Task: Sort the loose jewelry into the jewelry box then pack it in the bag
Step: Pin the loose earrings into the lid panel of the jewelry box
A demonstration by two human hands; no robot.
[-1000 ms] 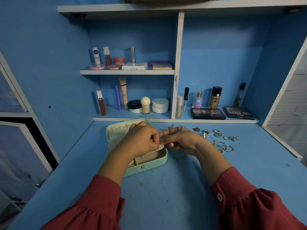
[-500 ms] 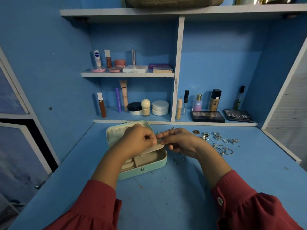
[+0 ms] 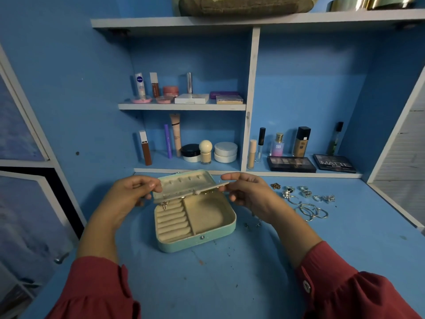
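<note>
A mint-green jewelry box [image 3: 197,241] lies open on the blue desk, its cream ring rolls and an empty compartment showing. Above it a cream earring panel [image 3: 190,192] with small earrings hanging from it is held level between both hands. My left hand [image 3: 131,192] pinches its left end and my right hand [image 3: 248,192] pinches its right end. Loose silver rings and hoops [image 3: 308,203] lie on the desk to the right of the box. A brown bag [image 3: 243,4] sits on the top shelf.
Cosmetics fill the shelves behind: bottles [image 3: 301,141], jars [image 3: 225,151] and two eyeshadow palettes [image 3: 291,163] at the back of the desk. A gold-rimmed object [image 3: 368,2] is on the top shelf. Small dark specks [image 3: 253,225] lie right of the box.
My hands were together over the box, fingers meeting at the panel. Now they have spread apart to its two ends and lifted it level, uncovering the box's compartments.
</note>
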